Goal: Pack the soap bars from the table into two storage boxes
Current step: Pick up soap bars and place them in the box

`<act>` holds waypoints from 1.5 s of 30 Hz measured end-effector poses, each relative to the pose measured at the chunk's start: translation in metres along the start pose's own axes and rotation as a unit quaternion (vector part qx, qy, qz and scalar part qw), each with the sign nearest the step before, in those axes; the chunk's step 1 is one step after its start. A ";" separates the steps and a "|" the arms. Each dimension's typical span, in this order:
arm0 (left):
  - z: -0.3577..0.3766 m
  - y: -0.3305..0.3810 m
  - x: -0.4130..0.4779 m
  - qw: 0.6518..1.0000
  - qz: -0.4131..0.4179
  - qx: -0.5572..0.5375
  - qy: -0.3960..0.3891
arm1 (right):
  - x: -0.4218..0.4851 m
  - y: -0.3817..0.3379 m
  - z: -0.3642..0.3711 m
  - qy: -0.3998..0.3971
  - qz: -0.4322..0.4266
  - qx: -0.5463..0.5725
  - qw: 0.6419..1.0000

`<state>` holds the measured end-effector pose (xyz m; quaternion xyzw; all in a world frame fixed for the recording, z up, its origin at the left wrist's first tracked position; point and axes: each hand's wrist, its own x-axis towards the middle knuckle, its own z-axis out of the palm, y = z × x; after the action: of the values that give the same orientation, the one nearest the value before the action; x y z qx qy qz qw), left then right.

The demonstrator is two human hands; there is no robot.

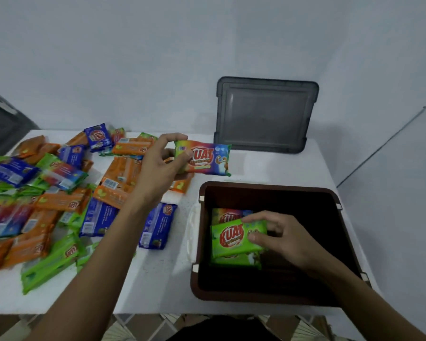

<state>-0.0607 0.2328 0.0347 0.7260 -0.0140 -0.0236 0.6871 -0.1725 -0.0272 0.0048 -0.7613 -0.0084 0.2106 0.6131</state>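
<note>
1. At the far left, a heap of soap bars [47, 193] in orange, green, blue and rainbow wrappers sprawls over the white table [158, 279]. Many of them overlap.
2. At the heap's right edge a blue-wrapped bar [158, 225] lies flat on the table, near the left wall of the box.
3. The left hand [160, 166] is up over the table between the heap and the box. Its thumb and fingers pinch the left end of a rainbow-wrapped bar [207, 157], which is held label up, off the table, just past the box's far rim.
4. Behind that, a grey lid [266, 114] stands tilted against the wall at the table's far edge.
5. The brown storage box [268, 190] sits open on the right part of the table, dark inside.
6. The right hand [288, 239] reaches down into the box, with its fingers curled round the right end of a green-wrapped bar [234, 238]. That bar rests on others stacked at the left side of the box. Another wrapper [228, 214] peeks out beyond it and a green one shows beneath.
</note>
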 end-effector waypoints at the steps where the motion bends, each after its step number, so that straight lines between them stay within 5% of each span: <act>1: 0.003 -0.002 -0.003 1.000 -0.005 -0.004 -0.002 | 0.000 0.005 0.002 -0.008 0.010 0.012 1.000; 16: 0.024 -0.009 -0.017 0.999 -0.029 0.007 -0.029 | 0.005 0.022 0.008 -0.046 0.041 -0.320 0.945; 33: 0.038 -0.008 -0.024 0.997 -0.044 -0.024 -0.057 | 0.006 0.017 -0.002 -0.036 0.040 -0.341 0.939; 37: 0.038 -0.006 -0.029 0.994 -0.052 -0.037 -0.085 | 0.013 -0.009 -0.012 0.164 -0.038 -0.171 0.971; 41: 0.044 -0.008 -0.035 0.992 -0.050 -0.041 -0.105 | 0.014 -0.026 -0.006 0.108 -0.050 0.174 0.977; 45: 0.046 -0.016 -0.037 0.993 -0.032 -0.004 -0.112 | 0.014 -0.023 -0.001 0.112 -0.050 0.196 0.973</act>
<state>-0.1000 0.1896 0.0163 0.7163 -0.0675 -0.1263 0.6829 -0.1540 -0.0183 0.0221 -0.6438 0.0633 0.0909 0.7571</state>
